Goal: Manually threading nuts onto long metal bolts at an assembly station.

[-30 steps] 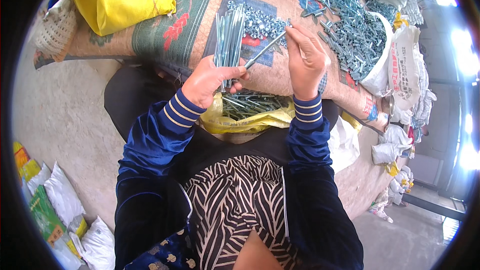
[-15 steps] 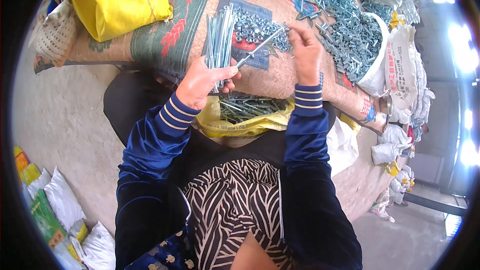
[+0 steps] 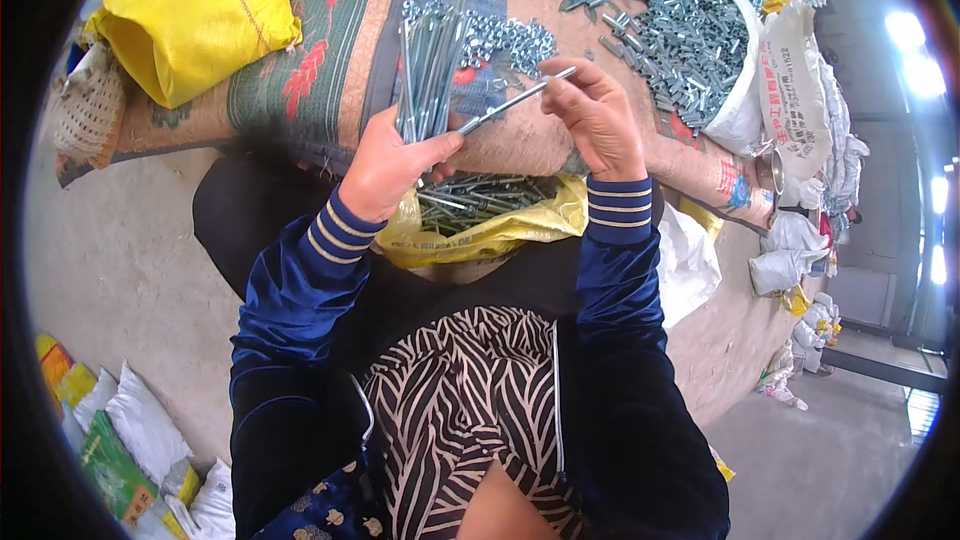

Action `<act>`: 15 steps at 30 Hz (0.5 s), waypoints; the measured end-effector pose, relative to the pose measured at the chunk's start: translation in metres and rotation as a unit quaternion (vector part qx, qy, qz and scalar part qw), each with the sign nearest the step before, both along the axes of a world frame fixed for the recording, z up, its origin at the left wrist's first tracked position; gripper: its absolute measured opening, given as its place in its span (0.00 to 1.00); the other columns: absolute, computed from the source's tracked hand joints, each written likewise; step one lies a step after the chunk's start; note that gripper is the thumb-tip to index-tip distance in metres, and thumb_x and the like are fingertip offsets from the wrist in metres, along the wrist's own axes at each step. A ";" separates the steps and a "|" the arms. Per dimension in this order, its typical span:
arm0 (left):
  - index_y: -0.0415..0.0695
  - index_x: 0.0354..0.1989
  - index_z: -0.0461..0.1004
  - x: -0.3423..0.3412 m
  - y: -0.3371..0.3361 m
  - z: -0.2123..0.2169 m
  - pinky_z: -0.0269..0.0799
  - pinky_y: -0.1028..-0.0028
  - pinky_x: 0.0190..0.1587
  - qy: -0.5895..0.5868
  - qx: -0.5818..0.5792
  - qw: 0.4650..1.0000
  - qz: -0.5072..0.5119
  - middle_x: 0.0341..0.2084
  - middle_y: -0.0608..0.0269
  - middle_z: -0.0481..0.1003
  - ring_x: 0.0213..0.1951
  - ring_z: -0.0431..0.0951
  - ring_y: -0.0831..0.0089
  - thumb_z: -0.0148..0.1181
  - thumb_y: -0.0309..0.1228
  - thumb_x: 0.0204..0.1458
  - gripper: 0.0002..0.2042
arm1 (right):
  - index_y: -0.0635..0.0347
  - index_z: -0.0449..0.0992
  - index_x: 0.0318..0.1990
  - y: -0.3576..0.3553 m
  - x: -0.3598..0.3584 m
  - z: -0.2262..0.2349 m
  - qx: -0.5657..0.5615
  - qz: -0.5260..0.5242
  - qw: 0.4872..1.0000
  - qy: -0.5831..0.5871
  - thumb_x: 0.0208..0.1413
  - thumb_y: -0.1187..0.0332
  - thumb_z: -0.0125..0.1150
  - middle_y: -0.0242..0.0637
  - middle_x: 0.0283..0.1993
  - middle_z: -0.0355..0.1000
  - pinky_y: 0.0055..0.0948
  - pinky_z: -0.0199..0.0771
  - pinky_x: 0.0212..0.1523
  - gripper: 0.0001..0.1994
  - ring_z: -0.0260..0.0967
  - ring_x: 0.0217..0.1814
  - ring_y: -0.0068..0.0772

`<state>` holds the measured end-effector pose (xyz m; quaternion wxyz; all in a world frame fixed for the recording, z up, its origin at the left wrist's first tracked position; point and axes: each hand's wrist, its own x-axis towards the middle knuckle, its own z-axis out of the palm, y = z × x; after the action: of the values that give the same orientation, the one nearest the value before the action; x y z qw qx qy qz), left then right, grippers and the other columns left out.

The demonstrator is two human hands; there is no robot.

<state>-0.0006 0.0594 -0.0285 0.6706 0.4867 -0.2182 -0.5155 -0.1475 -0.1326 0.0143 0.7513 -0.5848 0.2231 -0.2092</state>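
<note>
Both hands [image 3: 490,140] raised slightly; single rod [image 3: 515,100] now level.

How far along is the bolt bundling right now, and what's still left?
Done: the left hand grips an upright bundle of long bolts. In hand: the right hand holds a single bolt angled toward that bundle, not yet among them. Left: more long bolts lie in the yellow bag on the lap, and a large pile of hardware sits beyond.
</note>
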 end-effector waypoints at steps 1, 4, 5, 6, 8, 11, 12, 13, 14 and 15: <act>0.37 0.40 0.72 -0.001 -0.002 0.001 0.68 0.79 0.27 -0.015 0.007 1.000 -0.002 0.25 0.64 0.75 0.24 0.72 0.79 0.61 0.23 0.49 0.10 | 0.65 0.75 0.43 0.006 0.000 -0.005 -0.022 0.015 0.999 0.027 0.53 0.74 0.61 0.33 0.36 0.73 0.21 0.71 0.36 0.10 0.69 0.33 0.22; 0.38 0.39 0.73 -0.006 -0.006 0.005 0.68 0.79 0.27 -0.022 0.006 1.000 0.008 0.25 0.64 0.75 0.24 0.72 0.79 0.61 0.24 0.49 0.09 | 0.64 0.75 0.40 0.027 0.007 -0.019 -0.013 0.039 0.998 0.038 0.52 0.72 0.63 0.33 0.34 0.73 0.20 0.71 0.35 0.09 0.69 0.31 0.22; 0.38 0.38 0.73 -0.007 -0.006 0.004 0.68 0.79 0.27 -0.028 0.011 0.999 0.012 0.23 0.65 0.74 0.23 0.72 0.79 0.61 0.24 0.49 0.09 | 0.64 0.76 0.38 0.027 0.007 -0.017 0.005 0.033 0.996 0.077 0.53 0.69 0.64 0.33 0.34 0.74 0.20 0.71 0.35 0.09 0.70 0.32 0.22; 0.38 0.38 0.73 -0.007 -0.006 0.004 0.68 0.79 0.27 -0.029 0.015 0.999 0.015 0.23 0.65 0.74 0.23 0.72 0.79 0.61 0.24 0.49 0.09 | 0.64 0.76 0.38 0.027 0.009 -0.011 0.009 0.037 0.996 0.077 0.53 0.69 0.64 0.33 0.34 0.74 0.20 0.71 0.35 0.09 0.70 0.32 0.22; 0.38 0.38 0.73 -0.006 -0.007 0.003 0.68 0.80 0.27 -0.058 -0.001 0.998 0.020 0.22 0.65 0.74 0.22 0.72 0.79 0.61 0.23 0.49 0.08 | 0.64 0.76 0.39 0.021 0.011 0.000 -0.236 0.010 0.936 0.259 0.54 0.65 0.63 0.32 0.34 0.73 0.20 0.70 0.35 0.11 0.69 0.30 0.22; 0.38 0.36 0.73 -0.009 -0.009 0.000 0.67 0.81 0.25 -0.068 -0.009 0.997 0.031 0.21 0.67 0.73 0.21 0.72 0.80 0.61 0.22 0.47 0.08 | 0.66 0.76 0.38 0.025 0.016 -0.001 -0.161 -0.033 0.982 0.098 0.56 0.61 0.61 0.31 0.30 0.73 0.19 0.66 0.34 0.14 0.66 0.27 0.20; 0.38 0.35 0.73 -0.010 -0.009 -0.001 0.67 0.81 0.24 -0.074 -0.013 0.996 0.042 0.22 0.68 0.72 0.21 0.72 0.81 0.61 0.21 0.46 0.08 | 0.66 0.77 0.38 0.028 0.019 0.001 -0.086 -0.045 0.993 0.061 0.56 0.61 0.61 0.30 0.30 0.72 0.18 0.65 0.36 0.14 0.66 0.29 0.19; 0.38 0.35 0.73 -0.010 -0.009 0.000 0.67 0.81 0.24 -0.073 -0.011 0.996 0.043 0.22 0.68 0.72 0.21 0.72 0.81 0.61 0.21 0.46 0.08 | 0.67 0.76 0.38 0.021 0.013 -0.001 -0.109 0.025 0.987 0.115 0.57 0.60 0.60 0.29 0.26 0.71 0.17 0.65 0.35 0.15 0.65 0.29 0.18; 0.38 0.35 0.73 -0.010 -0.009 0.003 0.67 0.81 0.24 -0.089 -0.007 0.995 0.052 0.22 0.68 0.72 0.21 0.71 0.82 0.61 0.21 0.46 0.08 | 0.67 0.76 0.38 0.020 0.012 0.001 -0.108 0.026 0.987 0.116 0.57 0.60 0.60 0.29 0.26 0.71 0.17 0.65 0.35 0.15 0.65 0.29 0.18; 0.38 0.35 0.73 -0.010 -0.008 0.004 0.67 0.81 0.24 -0.105 -0.001 0.992 0.062 0.22 0.68 0.72 0.22 0.71 0.82 0.61 0.20 0.46 0.08 | 0.67 0.76 0.38 0.023 0.014 0.009 -0.156 0.011 0.970 0.184 0.57 0.60 0.59 0.28 0.25 0.69 0.17 0.64 0.33 0.15 0.63 0.27 0.17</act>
<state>-0.0109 0.0519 -0.0246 0.6753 0.5500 -0.2575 -0.4185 -0.1339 -0.1098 0.0230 0.5991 -0.7258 0.3154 -0.1218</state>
